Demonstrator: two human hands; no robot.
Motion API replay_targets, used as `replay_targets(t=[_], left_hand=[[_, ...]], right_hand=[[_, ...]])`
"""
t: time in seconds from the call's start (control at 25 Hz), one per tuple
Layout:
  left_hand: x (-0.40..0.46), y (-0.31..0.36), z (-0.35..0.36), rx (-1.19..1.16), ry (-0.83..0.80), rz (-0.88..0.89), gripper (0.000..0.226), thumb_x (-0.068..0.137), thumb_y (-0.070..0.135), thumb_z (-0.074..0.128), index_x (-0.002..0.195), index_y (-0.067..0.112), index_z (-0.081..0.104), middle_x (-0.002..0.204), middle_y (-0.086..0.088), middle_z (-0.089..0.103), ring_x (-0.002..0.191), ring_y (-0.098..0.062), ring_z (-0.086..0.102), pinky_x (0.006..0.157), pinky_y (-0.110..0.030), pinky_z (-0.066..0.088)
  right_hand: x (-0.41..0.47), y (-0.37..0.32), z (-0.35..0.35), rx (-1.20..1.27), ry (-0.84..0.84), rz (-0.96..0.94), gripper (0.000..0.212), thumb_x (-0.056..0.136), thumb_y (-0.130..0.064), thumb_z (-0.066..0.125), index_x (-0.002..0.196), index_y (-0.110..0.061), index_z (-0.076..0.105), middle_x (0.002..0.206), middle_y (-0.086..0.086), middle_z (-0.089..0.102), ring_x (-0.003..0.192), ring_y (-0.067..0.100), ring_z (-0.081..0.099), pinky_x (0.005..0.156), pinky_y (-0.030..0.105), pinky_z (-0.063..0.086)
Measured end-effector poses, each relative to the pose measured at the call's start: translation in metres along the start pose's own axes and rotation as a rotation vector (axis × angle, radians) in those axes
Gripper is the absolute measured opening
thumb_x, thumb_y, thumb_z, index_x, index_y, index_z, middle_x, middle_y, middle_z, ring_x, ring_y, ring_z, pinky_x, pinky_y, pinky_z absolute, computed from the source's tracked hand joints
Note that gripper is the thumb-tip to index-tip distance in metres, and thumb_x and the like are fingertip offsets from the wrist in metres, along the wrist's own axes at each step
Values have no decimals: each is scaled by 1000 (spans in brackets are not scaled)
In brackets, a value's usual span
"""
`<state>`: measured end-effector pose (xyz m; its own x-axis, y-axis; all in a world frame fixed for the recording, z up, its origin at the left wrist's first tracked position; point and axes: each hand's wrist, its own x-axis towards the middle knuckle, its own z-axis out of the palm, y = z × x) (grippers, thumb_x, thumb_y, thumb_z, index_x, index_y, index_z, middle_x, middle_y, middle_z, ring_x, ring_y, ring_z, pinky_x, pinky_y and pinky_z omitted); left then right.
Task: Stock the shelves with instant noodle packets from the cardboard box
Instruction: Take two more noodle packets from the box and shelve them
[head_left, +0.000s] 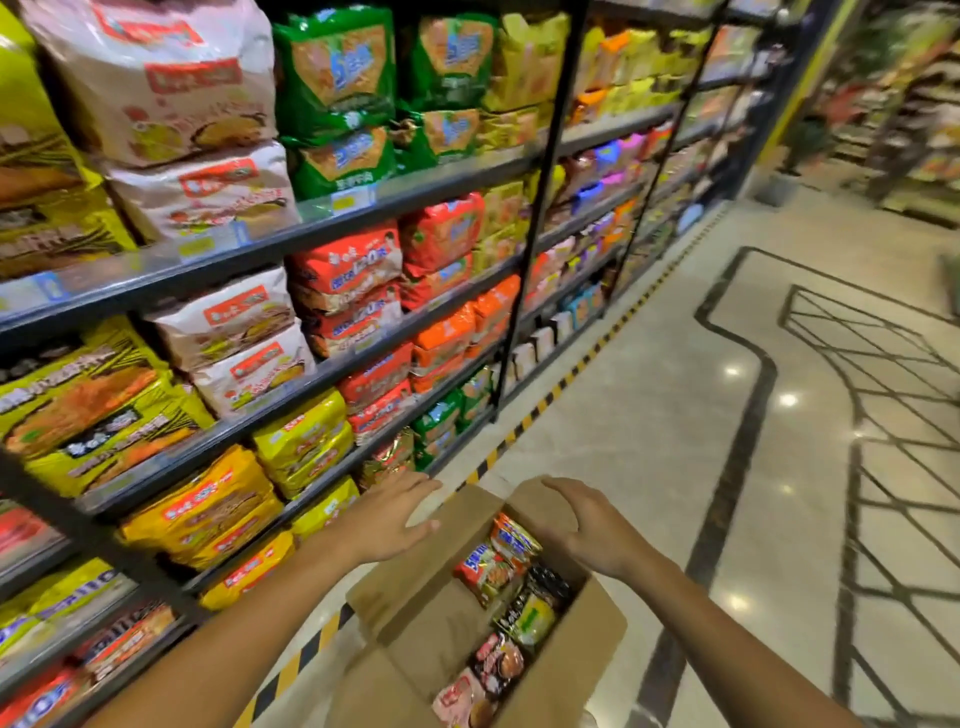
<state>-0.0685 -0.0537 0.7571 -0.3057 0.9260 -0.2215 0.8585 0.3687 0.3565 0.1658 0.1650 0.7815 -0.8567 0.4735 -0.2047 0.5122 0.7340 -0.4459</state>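
One open cardboard box (415, 618) on the floor beside the shelves (332, 234). About six noodle packets (511, 592) inside. Two hands over its far end: left hand (395, 514) flat, fingers spread, empty; right hand (582, 525) loosely curled, gripping nothing.

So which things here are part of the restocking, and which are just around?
In the job:
cardboard box
noodle packets in it
shelves
left hand
right hand

Just around:
black floor inlay
hazard stripe
far aisle racks

Two bare forearms, left hand (395, 514) and right hand (587, 525) ungloved, ringless.
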Motion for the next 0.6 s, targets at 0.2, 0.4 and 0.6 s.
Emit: replay_targets(t=[0.2, 0.4, 0.6], left_hand=[[29, 26, 10, -30, 73, -185, 96, 75, 82, 10, 151, 26, 28, 156, 3, 30, 144, -21, 26, 116, -36, 25], [60, 55, 49, -90, 29, -341, 114, 62, 88, -10, 155, 28, 17, 164, 3, 3, 151, -23, 4, 122, -39, 11], [69, 57, 93, -154, 101, -417, 95, 73, 82, 1, 154, 35, 14, 161, 14, -4, 148, -11, -2, 122, -34, 7]], right_hand=[[71, 45, -13, 48, -134, -151, 69, 95, -48, 61, 154, -27, 31, 160, -4, 33, 145, 18, 33, 115, 31, 30], [118, 93, -23, -51, -237, -263, 72, 96, -49, 57, 156, -25, 27, 161, -3, 30, 148, 19, 27, 117, 30, 26], [144, 119, 4, -66, -317, -261, 75, 94, -51, 57, 156, -22, 27, 161, 2, 32, 149, 23, 24, 118, 30, 23]])
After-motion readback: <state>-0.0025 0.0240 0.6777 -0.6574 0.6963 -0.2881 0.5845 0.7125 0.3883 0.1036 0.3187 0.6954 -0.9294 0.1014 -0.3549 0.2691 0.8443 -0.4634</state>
